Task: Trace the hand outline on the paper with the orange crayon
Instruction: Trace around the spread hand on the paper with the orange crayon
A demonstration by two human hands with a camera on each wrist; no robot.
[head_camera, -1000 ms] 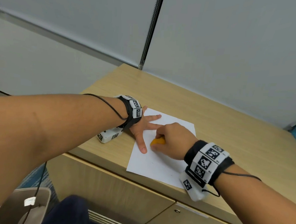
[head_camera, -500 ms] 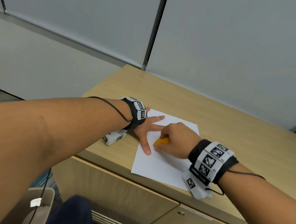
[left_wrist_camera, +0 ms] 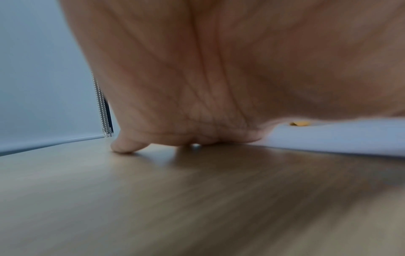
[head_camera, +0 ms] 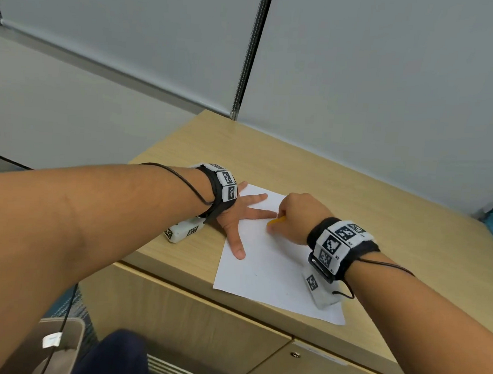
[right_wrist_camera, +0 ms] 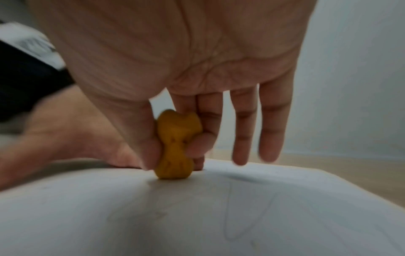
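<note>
Left hand (head_camera: 231,215) lies flat, fingers spread on the paper (head_camera: 265,275); right hand (head_camera: 298,219) pinches the orange crayon (right_wrist_camera: 175,145) beside the index fingertip. Most fingers look untraced.

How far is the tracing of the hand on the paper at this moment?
Done: the left hand lies flat with fingers spread on the paper, and faint lines already mark the sheet in the right wrist view. In hand: the right hand pinches the orange crayon, its end on the paper beside a left finger. Left: the fingers farther from the person; how much of the outline is drawn is too faint to tell.
</note>
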